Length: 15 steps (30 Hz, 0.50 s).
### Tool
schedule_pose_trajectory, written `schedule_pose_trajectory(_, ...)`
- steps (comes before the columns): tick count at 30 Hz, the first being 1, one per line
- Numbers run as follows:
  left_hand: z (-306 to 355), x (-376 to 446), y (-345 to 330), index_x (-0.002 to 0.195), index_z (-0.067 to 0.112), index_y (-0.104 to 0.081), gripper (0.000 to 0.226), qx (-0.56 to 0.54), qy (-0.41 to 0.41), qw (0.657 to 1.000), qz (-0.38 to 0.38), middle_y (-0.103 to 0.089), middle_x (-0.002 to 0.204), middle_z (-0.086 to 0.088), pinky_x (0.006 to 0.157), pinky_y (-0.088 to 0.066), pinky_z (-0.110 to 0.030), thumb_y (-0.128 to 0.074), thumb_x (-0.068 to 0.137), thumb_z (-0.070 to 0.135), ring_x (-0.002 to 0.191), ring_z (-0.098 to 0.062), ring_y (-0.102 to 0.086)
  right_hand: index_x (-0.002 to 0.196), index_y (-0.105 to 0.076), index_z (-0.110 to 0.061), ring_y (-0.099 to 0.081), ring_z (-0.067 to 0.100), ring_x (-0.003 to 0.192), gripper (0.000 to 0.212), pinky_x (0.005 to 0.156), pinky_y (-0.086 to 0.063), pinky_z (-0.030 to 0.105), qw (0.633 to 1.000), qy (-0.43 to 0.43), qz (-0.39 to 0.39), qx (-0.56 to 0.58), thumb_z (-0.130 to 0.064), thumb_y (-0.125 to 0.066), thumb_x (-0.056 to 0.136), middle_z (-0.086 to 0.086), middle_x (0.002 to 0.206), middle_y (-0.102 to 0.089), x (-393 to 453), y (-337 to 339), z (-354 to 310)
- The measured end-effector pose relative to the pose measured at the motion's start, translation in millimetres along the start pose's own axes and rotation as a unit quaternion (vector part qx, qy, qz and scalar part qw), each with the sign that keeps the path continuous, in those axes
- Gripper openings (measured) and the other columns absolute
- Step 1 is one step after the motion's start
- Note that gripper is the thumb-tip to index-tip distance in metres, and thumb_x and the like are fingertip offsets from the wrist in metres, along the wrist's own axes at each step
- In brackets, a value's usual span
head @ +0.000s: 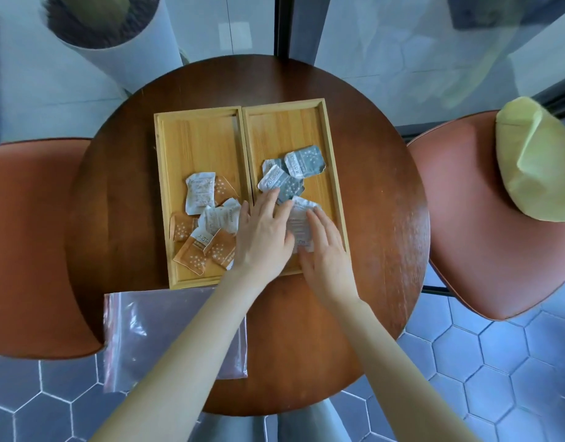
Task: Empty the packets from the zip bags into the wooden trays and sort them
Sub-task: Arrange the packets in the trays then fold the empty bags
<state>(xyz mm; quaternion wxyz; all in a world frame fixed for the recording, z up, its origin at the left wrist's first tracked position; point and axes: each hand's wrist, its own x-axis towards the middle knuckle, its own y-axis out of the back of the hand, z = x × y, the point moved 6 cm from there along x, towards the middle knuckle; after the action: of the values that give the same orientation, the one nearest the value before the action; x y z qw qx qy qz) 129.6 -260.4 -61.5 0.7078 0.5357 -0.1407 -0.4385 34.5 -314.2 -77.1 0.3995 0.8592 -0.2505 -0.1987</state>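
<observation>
The white packet (pixel 302 223) lies at the near end of the right wooden tray (pixel 330 173), printed side up; both my hands are flat on it, fingers spread and unclenched, pressing rather than pinching. My left hand (pixel 263 232) reaches across the shared rim of the two trays, its fingertips at the packet's left edge and touching the grey packets (pixel 290 173); my right hand (pixel 326 250) covers the packet's near right corner, its wrist over the tray's front rim.

The grey packets sit in a loose overlapping cluster just beyond the white one, around the middle of the right tray; the far half of that tray is bare wood. The left wooden tray (pixel 166 193) touches the right one along its long side; it holds the orange packets (pixel 195 253) jumbled with white ones in its near half, some overlapping, some turned over.

An empty clear zip bag (pixel 137 330) lies flat on the round dark table (pixel 386 199) just in front of the left tray, partly under my left forearm and hanging past the table's edge. A rust-coloured chair (pixel 29 250) stands at the left; another at the right carries a yellow-green cushion (pixel 530 161); a white planter (pixel 115 36) stands beyond the table.
</observation>
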Motion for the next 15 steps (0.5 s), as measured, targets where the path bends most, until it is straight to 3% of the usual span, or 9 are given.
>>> schedule_pose_trajectory(2,6,-10,5,0.118,0.008,-0.057,0.039,-0.018,-0.032,0.998,0.060,-0.055,0.130,-0.014,0.101,-0.038,-0.045,-0.060,0.079,0.011,0.121,-0.030,-0.050,0.132,-0.042,-0.001,-0.038,0.028,0.129,0.048,0.104,-0.038,0.037,0.999,-0.016,0.031,0.000,-0.005,-0.054,0.086,0.017,0.138,-0.046,2,8,4)
schedule_pose_trajectory(4,14,-22,-4,0.116,0.008,-0.058,0.037,-0.019,-0.079,0.995,0.064,-0.059,0.126,-0.010,0.098,-0.042,-0.041,-0.058,0.080,0.014,0.118,-0.026,-0.053,0.129,-0.046,-0.001,-0.041,0.021,0.122,0.043,0.098,-0.044,0.038,0.999,-0.012,0.049,-0.008,-0.010,-0.050,0.088,0.015,0.130,-0.054,0,13,5)
schedule_pose_trajectory(9,20,-40,-34,0.137,0.011,-0.038,0.058,0.055,-0.076,0.995,-0.019,-0.036,0.148,-0.010,0.112,-0.015,-0.048,-0.055,0.085,0.031,0.138,-0.023,-0.031,0.134,-0.040,0.001,-0.050,0.029,0.123,0.047,0.098,-0.041,0.033,0.999,0.016,0.016,-0.046,-0.005,-0.045,0.087,0.017,0.131,-0.055,-6,13,6)
schedule_pose_trajectory(12,17,-42,-35,0.140,0.008,-0.030,0.062,0.051,-0.044,0.997,-0.028,-0.026,0.152,-0.013,0.113,-0.011,-0.048,-0.052,0.087,0.031,0.140,-0.026,-0.024,0.137,-0.034,0.002,-0.043,0.028,0.130,0.051,0.103,-0.037,0.033,0.999,-0.006,0.006,-0.044,-0.002,-0.047,0.088,0.017,0.138,-0.049,-9,9,9)
schedule_pose_trajectory(15,13,-43,-31,0.141,0.007,-0.027,0.059,0.016,-0.023,0.999,-0.036,-0.021,0.153,-0.014,0.114,-0.013,-0.049,-0.048,0.089,0.027,0.141,-0.027,-0.021,0.135,-0.038,0.002,-0.039,0.033,0.132,0.049,0.106,-0.038,0.041,0.996,0.008,-0.003,-0.085,-0.010,-0.035,0.088,0.020,0.140,-0.046,-14,4,7)
